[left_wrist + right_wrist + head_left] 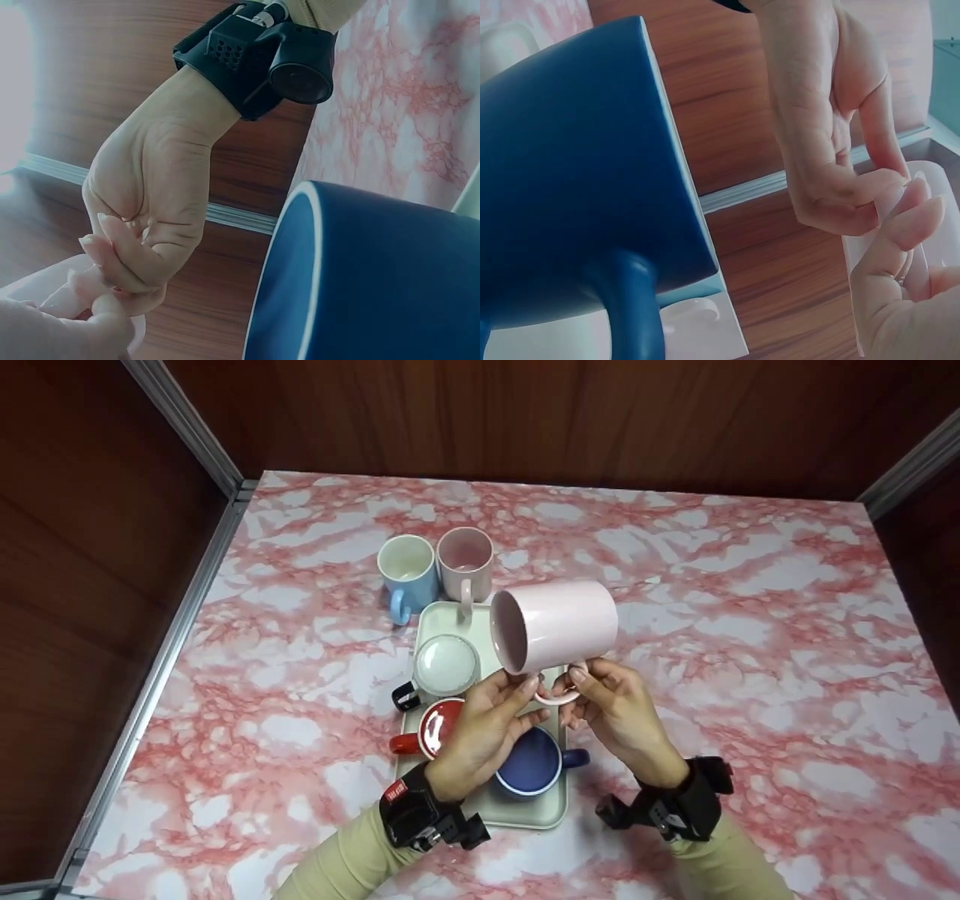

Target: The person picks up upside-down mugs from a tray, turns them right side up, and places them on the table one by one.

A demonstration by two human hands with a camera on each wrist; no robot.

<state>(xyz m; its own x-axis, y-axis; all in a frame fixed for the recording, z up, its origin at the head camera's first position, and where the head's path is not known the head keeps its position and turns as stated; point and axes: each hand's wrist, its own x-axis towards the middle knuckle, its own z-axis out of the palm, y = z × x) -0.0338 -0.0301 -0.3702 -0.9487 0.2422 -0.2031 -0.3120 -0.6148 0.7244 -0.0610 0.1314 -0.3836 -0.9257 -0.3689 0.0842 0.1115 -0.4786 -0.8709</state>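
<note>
Pink mug (pixel 566 622): we hold it sideways above the tray (pixel 551 814), mouth leftward.
Grip: our left hand (pixel 484 727) and right hand (pixel 622 709) pinch its handle (pixel 556 700), fingers curled.
Tray: blue mug (pixel 531 765), red mug (pixel 439 727), black-handled mug (pixel 447 664).
Beyond: light-blue mug (pixel 417 586) just beside the other pink mug (pixel 465 574).

Dark wood-grain panels (pixel 525 420) framed by silvery metal strips (pixel 191 427) border a red-and-white marbled tabletop (pixel 750 660).

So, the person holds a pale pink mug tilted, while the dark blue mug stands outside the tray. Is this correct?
Not quite: the head view shows the dark blue mug standing on the tray. The pale pink mug is held tilted.
</note>
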